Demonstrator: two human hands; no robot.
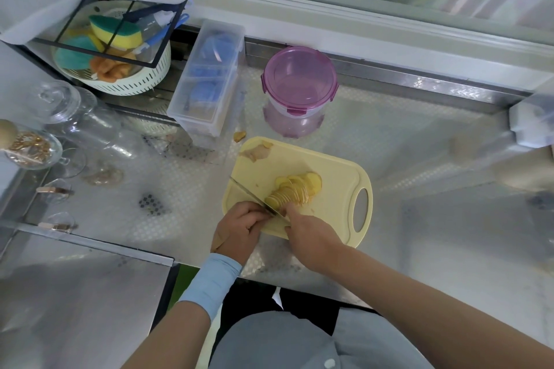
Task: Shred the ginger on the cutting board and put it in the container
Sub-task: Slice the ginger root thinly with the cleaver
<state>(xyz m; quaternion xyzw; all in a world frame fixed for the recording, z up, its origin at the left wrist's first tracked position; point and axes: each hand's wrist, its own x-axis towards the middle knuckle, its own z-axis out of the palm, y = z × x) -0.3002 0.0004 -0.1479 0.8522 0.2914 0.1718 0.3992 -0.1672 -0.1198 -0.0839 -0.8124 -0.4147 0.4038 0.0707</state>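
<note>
Glass jars (69,111) stand at the left end of the bench (419,144), next to a clear divided box (207,78). The left hand (239,228) is clenched on the knife (251,195), whose blade meets the sliced ginger (295,189) on the yellow cutting board (335,177). The purple-lidded container (299,81) stands closed behind the board. The right hand (311,234) grasps the slices with curled fingers.

The knife (250,194) shows only its blade, the handle hidden inside the left hand (239,228), and the right hand (308,234) covers its own fingertips where it meets the ginger slices (299,186). The blue contents of the clear divided box (207,78) are too blurred to name, and a white object (532,121) at the right edge is blurred and cut off.
</note>
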